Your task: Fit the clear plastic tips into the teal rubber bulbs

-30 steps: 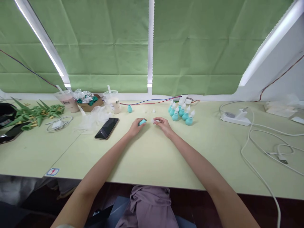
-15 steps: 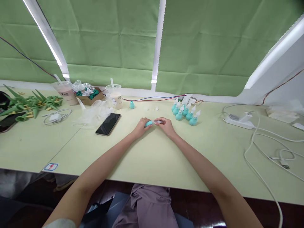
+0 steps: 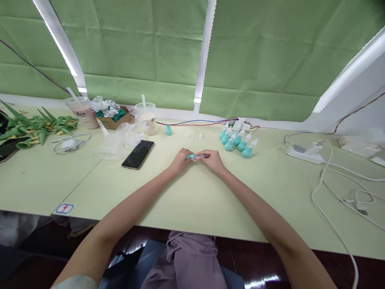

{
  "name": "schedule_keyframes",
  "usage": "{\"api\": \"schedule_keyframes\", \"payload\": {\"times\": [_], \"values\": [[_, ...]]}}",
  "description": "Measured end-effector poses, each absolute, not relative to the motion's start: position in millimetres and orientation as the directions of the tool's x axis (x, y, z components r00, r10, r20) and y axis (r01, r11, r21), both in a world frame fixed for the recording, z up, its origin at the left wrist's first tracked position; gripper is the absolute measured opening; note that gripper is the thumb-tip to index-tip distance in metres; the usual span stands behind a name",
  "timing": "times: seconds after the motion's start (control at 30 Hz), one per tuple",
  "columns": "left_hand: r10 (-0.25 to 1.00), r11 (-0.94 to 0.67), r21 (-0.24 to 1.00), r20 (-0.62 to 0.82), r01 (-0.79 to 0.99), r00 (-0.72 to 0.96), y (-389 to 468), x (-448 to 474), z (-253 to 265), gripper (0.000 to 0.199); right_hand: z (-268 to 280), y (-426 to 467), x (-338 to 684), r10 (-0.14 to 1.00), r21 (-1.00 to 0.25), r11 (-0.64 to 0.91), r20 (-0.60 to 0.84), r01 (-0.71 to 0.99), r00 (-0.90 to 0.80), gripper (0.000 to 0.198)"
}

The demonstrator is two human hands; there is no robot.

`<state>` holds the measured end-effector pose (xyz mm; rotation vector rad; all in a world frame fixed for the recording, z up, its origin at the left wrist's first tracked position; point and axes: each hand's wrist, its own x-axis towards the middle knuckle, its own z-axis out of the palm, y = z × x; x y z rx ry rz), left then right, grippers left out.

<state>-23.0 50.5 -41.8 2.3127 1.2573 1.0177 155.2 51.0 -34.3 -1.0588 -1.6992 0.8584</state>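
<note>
My left hand [image 3: 180,161] is closed around a turquoise rubber bulb [image 3: 190,157], its neck turned to the right. In my right hand [image 3: 213,161], thumb and fingers pinch a clear-white nozzle tip [image 3: 201,155], which meets the bulb's neck. Whether the tip sits inside the neck cannot be made out. Several turquoise bulbs with white tips [image 3: 247,151] stand upright in a group to the right. Beyond my hands stands a turquoise bulb without a tip [image 3: 169,130]. Two small whitish pieces lie near it, one of them a pointed piece [image 3: 200,135].
A black phone [image 3: 138,154] lies left of my hands, beside a crumpled plastic bag [image 3: 116,140]. Two drink cups [image 3: 148,120] and a cardboard box [image 3: 112,121] stand behind. Green plastic pieces [image 3: 42,126] lie far left. A white power strip [image 3: 303,154] with cables is at right.
The camera view has shifted slightly. My hands stay together at the bulb and nozzle tip, with the bulb now a little more covered by the left fingers.
</note>
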Motion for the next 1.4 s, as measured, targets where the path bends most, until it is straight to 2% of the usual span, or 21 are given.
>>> {"api": "schedule_keyframes", "payload": {"times": [0.23,0.43,0.53,0.6,0.7,0.77,0.83,0.93,1.0,1.1,1.2,1.3,1.4], "values": [[0.846,-0.520,0.589,0.453,0.618,0.281,48.8,-18.4,-42.0,0.021,-32.6,50.1,153.5,0.945,-0.935,0.309,0.282,0.174,-0.164,0.020],[0.821,-0.568,0.503,0.402,0.652,0.405,47.5,-18.2,-43.8,0.016,-38.3,50.4,153.9,0.949,-0.944,0.266,0.220,0.196,-0.226,0.019],[0.817,-0.570,0.489,0.422,0.661,0.392,46.3,-17.1,-41.9,0.015,-38.4,49.0,151.2,0.953,-0.944,0.270,0.233,0.192,-0.195,0.020],[0.817,-0.564,0.519,0.463,0.642,0.343,45.9,-16.0,-38.7,0.016,-34.7,48.0,150.9,0.945,-0.930,0.311,0.279,0.198,-0.174,0.022],[0.846,-0.522,0.652,0.476,0.549,0.239,45.3,-15.0,-31.6,0.022,-28.1,48.4,154.3,0.926,-0.920,0.363,0.338,0.149,-0.169,0.042],[0.892,-0.449,0.785,0.423,0.427,0.160,44.2,-15.4,-26.9,0.027,-27.0,50.0,156.6,0.917,-0.916,0.385,0.366,0.116,-0.157,0.058],[0.931,-0.366,0.895,0.351,0.257,0.103,42.2,-15.9,-23.6,0.033,-30.2,51.3,155.1,0.906,-0.898,0.414,0.391,0.148,-0.160,0.065],[0.953,-0.286,0.958,0.282,0.024,0.113,38.7,-15.1,-23.3,0.037,-39.2,49.7,142.7,0.889,-0.866,0.443,0.391,0.232,-0.236,0.064],[0.954,-0.261,0.964,0.266,-0.055,0.138,37.0,-13.4,-25.8,0.038,-43.6,45.7,131.2,0.879,-0.856,0.457,0.393,0.243,-0.269,0.056],[0.965,-0.224,0.972,0.232,-0.074,0.120,36.1,-11.1,-30.5,0.041,-44.2,38.6,119.5,0.869,-0.856,0.471,0.411,0.212,-0.274,0.049],[0.975,-0.166,0.985,0.171,-0.046,0.142,37.3,-10.3,-34.2,0.042,-41.4,36.1,118.8,0.890,-0.899,0.427,0.399,0.099,-0.219,0.049],[0.974,-0.165,0.986,0.162,0.003,0.160,42.1,-13.0,-36.5,0.041,-41.0,41.9,125.7,0.940,-0.947,0.318,0.321,-0.041,-0.119,0.049],[0.980,-0.189,0.981,0.186,0.049,0.067,52.4,-22.6,-37.5,0.037,-44.4,52.6,136.0,0.970,-0.969,0.241,0.243,-0.060,-0.025,0.045]]}}
